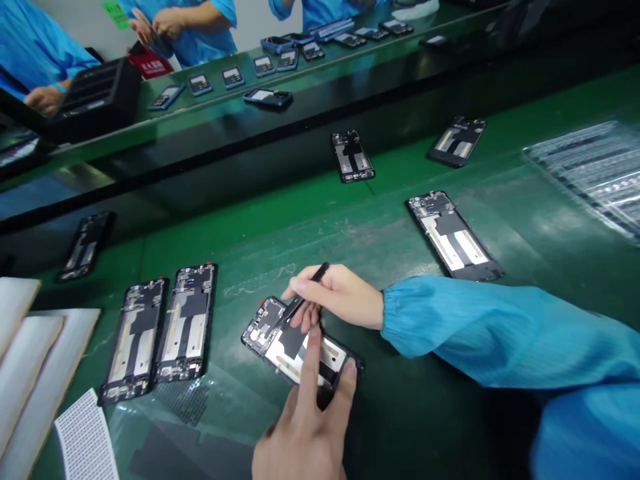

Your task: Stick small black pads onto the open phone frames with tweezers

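An opened phone point(293, 343) lies slanted on the green mat in front of me, its circuit board and inner parts showing. My right hand point(345, 293) is closed on dark tweezers point(306, 297), whose tips reach down to the board near the phone's upper end. From below, my left hand point(306, 417) holds the phone's lower part, index finger stretched over it and thumb at its lower end. Left of it, two more opened phones point(187, 323) lie side by side. Another opened phone point(453, 237) rests beyond my right sleeve.
White padded strips point(47, 360) and a sheet of small printed labels point(87, 437) lie at left. A clear plastic tray point(590, 170) sits at right. Further opened phones point(353, 157) lie toward the back. Behind a raised ledge, co-workers in blue point(195, 27) stand near a black box point(97, 97).
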Available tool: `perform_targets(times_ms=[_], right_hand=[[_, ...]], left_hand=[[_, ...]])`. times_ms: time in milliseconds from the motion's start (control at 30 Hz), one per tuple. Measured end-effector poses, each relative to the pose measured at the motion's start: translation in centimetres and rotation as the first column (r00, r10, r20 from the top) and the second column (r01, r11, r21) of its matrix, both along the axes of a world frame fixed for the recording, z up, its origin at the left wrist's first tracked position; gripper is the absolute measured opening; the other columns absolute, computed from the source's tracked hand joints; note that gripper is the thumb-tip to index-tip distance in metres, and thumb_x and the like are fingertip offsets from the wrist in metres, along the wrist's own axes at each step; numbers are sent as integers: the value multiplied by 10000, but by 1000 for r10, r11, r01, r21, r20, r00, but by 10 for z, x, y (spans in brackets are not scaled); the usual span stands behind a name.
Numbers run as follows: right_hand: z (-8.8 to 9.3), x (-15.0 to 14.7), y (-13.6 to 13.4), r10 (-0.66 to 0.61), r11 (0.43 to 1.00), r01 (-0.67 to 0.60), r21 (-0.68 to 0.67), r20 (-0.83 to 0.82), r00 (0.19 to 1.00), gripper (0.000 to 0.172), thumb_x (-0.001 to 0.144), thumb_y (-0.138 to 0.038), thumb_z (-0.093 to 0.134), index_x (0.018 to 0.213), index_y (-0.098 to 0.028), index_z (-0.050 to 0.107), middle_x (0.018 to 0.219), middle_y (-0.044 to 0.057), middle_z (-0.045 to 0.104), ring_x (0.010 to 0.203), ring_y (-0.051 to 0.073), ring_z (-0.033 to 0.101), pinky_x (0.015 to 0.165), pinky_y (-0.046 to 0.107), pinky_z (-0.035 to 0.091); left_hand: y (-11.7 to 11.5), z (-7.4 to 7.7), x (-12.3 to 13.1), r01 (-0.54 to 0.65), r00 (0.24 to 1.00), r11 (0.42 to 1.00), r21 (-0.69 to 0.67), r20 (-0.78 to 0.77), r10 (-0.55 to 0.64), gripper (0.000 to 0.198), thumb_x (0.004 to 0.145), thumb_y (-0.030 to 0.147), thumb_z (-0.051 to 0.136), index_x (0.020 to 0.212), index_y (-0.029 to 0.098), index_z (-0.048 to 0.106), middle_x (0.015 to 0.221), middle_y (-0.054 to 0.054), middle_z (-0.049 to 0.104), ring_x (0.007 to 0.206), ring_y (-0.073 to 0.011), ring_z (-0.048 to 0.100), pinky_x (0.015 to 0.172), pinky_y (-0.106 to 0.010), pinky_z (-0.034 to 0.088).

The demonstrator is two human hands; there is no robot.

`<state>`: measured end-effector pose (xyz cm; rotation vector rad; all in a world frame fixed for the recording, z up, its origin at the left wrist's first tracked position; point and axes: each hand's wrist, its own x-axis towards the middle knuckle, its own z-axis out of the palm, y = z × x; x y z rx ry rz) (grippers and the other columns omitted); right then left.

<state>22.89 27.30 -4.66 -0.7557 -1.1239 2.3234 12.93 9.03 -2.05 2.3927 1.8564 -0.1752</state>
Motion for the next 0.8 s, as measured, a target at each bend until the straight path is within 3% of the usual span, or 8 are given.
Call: perform_targets(times_ms=[100, 200, 433, 533, 633, 800], right_hand=[[5, 2, 10, -13, 993, 15, -120, 17, 1000, 274, 1004, -156, 394, 886, -137, 641, 607, 54, 744, 534, 136, 724, 519, 198, 520], [10, 4, 18, -3, 979, 8, -202, 26, 1000, 325, 976, -122, 313, 892, -131, 627, 673, 82, 764, 644, 178, 774, 597, 248, 579], [10, 3, 17, 34, 974, -25, -225, 36, 999, 322, 957, -116, 309, 907, -120, 627, 630, 83, 733, 542, 176, 716, 527, 262, 563], [10, 4, 18, 39, 976, -27, -214, 53, 998, 303, 946, -126, 327, 893, -122, 625, 620, 76, 724, 455, 139, 637, 431, 213, 481], [12, 6, 21, 72, 979, -55, -197, 80, 994, 265, 937, -161, 360, 881, -133, 618, 594, 47, 701, 336, 91, 479, 324, 177, 311], [18, 7, 26, 193, 976, -169, -137, 192, 962, 256, 926, -163, 355, 869, -141, 604, 550, 1, 646, 285, 60, 307, 298, 181, 204]], left_hand=[[1, 1, -4, 26, 998, 999, 29, -57, -24, 946, 700, -81, 497, 1525, 372, 397, 1592, -161, 361, 836, -228, 767, 360, -239, 521], [4, 2, -4, 46, 996, 998, 33, -80, -43, 985, 652, -96, 494, 1517, 366, 411, 1610, -150, 318, 859, -227, 763, 384, -242, 537], [18, 8, -10, 71, 997, 991, -114, 30, -68, 984, 616, -81, 514, 1492, 364, 453, 1648, -160, 182, 855, -256, 772, 574, -351, 629], [27, 13, -14, 79, 995, 982, -169, 67, -69, 929, 648, -51, 546, 1464, 389, 488, 1656, -109, 176, 856, -265, 777, 603, -360, 635], [37, 18, -15, 87, 993, 970, -225, 98, -67, 907, 650, -38, 565, 1426, 430, 518, 1660, -68, 176, 825, -264, 781, 597, -353, 629], [45, 16, -10, 82, 996, 977, -194, -15, -86, 790, 701, -16, 636, 1361, 416, 590, 1649, -102, 212, 643, -244, 763, 480, -357, 603]])
